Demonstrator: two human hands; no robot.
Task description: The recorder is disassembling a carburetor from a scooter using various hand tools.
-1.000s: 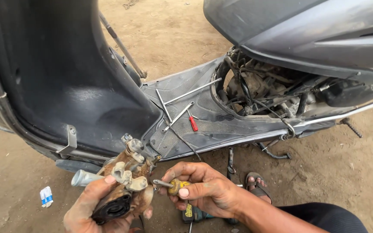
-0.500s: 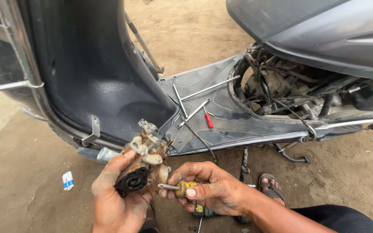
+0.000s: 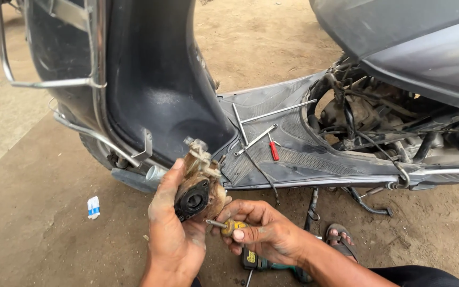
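My left hand [image 3: 172, 234] grips a dirty metal carburetor [image 3: 200, 183] with a black round rubber opening facing me. It sits upright in front of the scooter's footboard edge. My right hand [image 3: 264, 231] holds a small screwdriver with a yellow handle [image 3: 233, 227]; its metal tip points left and touches the lower side of the carburetor. Both hands are greasy. The grey scooter [image 3: 155, 101] stands right behind them, its engine bay [image 3: 378, 125] exposed under the seat.
On the footboard [image 3: 293, 154] lie long metal wrenches [image 3: 256, 139] and a red-handled tool [image 3: 274, 151]. A power tool [image 3: 261, 261] lies on the ground under my right wrist. A sandalled foot [image 3: 340, 239] and a small white-blue packet [image 3: 93, 207] rest on the dirt.
The view has shifted left and closer. My left hand has turned the carburetor upright so its black opening faces me, and the screwdriver tip has come up against it.
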